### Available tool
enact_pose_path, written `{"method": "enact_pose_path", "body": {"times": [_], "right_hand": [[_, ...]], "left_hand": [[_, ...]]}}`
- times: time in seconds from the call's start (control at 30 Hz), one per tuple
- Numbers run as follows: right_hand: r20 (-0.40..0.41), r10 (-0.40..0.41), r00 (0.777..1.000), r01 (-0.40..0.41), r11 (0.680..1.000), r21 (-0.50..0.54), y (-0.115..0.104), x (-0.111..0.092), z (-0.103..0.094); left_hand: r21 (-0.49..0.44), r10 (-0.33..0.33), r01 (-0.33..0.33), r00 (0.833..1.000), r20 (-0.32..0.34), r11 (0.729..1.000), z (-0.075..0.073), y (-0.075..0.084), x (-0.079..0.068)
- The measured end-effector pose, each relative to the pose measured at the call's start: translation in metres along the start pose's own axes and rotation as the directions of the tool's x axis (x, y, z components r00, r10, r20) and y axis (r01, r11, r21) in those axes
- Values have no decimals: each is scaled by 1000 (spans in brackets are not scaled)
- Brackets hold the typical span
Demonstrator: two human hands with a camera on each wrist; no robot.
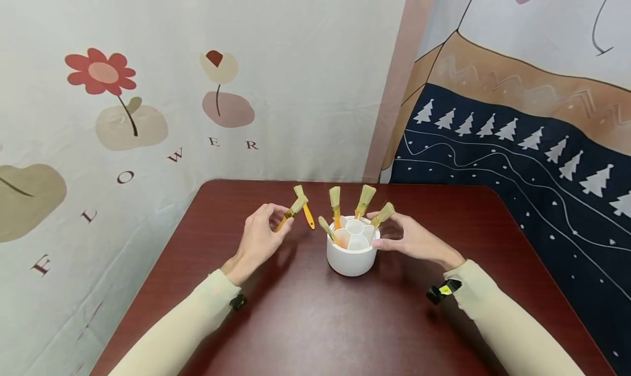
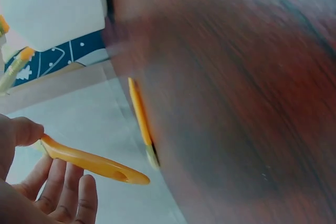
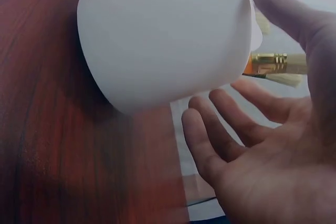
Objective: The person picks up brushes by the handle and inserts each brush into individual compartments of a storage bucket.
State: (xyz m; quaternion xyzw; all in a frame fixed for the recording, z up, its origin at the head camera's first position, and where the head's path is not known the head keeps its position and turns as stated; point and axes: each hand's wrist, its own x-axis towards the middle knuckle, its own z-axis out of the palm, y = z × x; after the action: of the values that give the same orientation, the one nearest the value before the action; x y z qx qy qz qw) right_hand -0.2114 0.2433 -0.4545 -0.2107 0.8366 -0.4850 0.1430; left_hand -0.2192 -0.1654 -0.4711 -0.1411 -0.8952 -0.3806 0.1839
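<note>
My left hand [image 1: 261, 233] pinches a paintbrush [image 1: 297, 205] between thumb and fingers, bristles up. In the left wrist view, its yellow handle [image 2: 100, 166] sticks out past the fingertips. Just beyond, a second yellow-handled paintbrush [image 1: 308, 214] lies on the table. A round white brush pot [image 1: 352, 261] with inner compartments stands right of the left hand. Several brushes lean in it, among them a brush [image 1: 365, 199] at the back. My right hand [image 1: 411, 236] holds the pot's right side by the rim, thumb in front; the other fingers [image 3: 202, 140] are loosely bent beside it.
The dark red-brown table [image 1: 340, 321] carries all of this. Behind it hangs a pale cloth [image 1: 305, 80] printed with flowers and letters. To the right is a navy cloth [image 1: 493, 162] with white trees.
</note>
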Motion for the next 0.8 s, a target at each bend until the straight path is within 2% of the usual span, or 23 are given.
{"method": "enact_pose_path", "body": {"times": [0.33,0.63,0.8], "right_hand": [[35,9,999,-9,1000,20,4,2,-4],[-1,-8,1000,8,1000,-9,4,0,-2],[-19,-17,1000,17,999,-31,4,-2,2]], "left_hand": [[-84,30,-34,998,-59,996,-2,18,-3],[-144,52,-65,994,-95,987,0,31,-4],[-155,41,-57,994,-103,986,1,36,-6]]}}
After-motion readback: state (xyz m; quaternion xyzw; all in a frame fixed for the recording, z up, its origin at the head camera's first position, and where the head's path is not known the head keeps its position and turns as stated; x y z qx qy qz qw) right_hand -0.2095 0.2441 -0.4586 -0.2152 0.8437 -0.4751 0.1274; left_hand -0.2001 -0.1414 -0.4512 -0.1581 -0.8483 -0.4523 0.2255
